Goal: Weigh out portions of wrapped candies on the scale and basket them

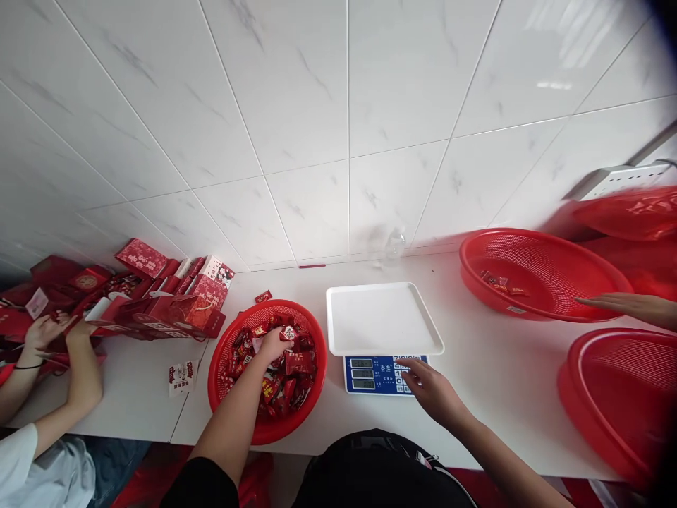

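My left hand (273,344) reaches into a red mesh basket (227,346) full of red-wrapped candies (288,374); its fingers curl down among the sweets, and what they hold is hidden. My right hand (428,384) rests on the blue keypad (378,374) of a digital scale, one finger stretched out onto the buttons. The scale's white tray (381,317) sits bare just beyond the keypad.
A person at the left (58,339) handles red gift boxes (169,296) stacked by the wall. Another person's hand (629,305) lies on the rim of a red basket (539,271) with a few candies. A second red basket (618,395) stands at right. Small packets (183,376) lie on the table.
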The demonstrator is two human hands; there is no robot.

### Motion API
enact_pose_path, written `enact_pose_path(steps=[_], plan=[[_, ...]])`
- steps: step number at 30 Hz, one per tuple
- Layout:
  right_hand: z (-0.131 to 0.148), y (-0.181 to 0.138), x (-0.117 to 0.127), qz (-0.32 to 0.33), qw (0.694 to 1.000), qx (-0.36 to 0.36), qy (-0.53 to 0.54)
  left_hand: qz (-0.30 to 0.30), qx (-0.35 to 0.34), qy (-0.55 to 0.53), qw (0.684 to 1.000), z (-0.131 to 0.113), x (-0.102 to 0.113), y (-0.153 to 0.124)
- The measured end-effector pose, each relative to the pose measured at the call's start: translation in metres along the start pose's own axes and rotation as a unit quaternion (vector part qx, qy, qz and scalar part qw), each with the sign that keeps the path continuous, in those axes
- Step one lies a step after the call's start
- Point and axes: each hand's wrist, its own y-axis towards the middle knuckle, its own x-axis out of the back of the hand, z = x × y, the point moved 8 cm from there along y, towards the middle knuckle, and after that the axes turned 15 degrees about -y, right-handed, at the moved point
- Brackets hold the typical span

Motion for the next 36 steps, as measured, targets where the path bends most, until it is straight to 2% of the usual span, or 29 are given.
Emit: enact_pose_path(steps=[3,6,9,13,15,18,21,24,29,32,36], plan=[[0.004,0.004,-0.001,0.000,1.000,-0.001,0.019,-0.010,-0.014,-0.061,0.998,-0.015,0.018,-0.010],[0.018,0.010,-0.003,0.030,0.996,-0.007,0.079,0.032,-0.022,-0.183,0.982,-0.041,0.006,-0.027],[0.042,0.020,-0.007,0.069,0.981,-0.004,0.183,0.114,-0.018,-0.271,0.956,-0.074,-0.039,-0.047],[0.063,0.040,-0.017,0.072,0.955,0.023,0.287,0.208,-0.030,-0.262,0.942,-0.109,-0.110,-0.066],[0.056,0.050,-0.023,0.062,0.948,0.004,0.312,0.214,-0.014,-0.267,0.940,-0.115,-0.134,-0.065],[0.024,0.061,-0.026,0.025,0.919,-0.086,0.383,0.186,0.016,-0.295,0.937,-0.120,-0.151,-0.053],[-0.006,0.064,-0.018,-0.022,0.886,-0.160,0.435,0.163,0.019,-0.328,0.930,-0.129,-0.154,-0.037],[-0.022,0.065,-0.007,-0.046,0.878,-0.182,0.440,0.150,0.011,-0.316,0.937,-0.136,-0.153,-0.026],[-0.033,0.063,0.000,-0.063,0.876,-0.204,0.433,0.067,-0.028,-0.232,0.970,-0.129,-0.137,-0.020],[-0.036,0.066,0.001,-0.069,0.877,-0.207,0.427,0.037,-0.056,-0.228,0.971,-0.116,-0.122,-0.021],[-0.042,0.072,0.002,-0.087,0.877,-0.221,0.418,-0.039,-0.116,-0.203,0.971,-0.086,-0.083,-0.023]])
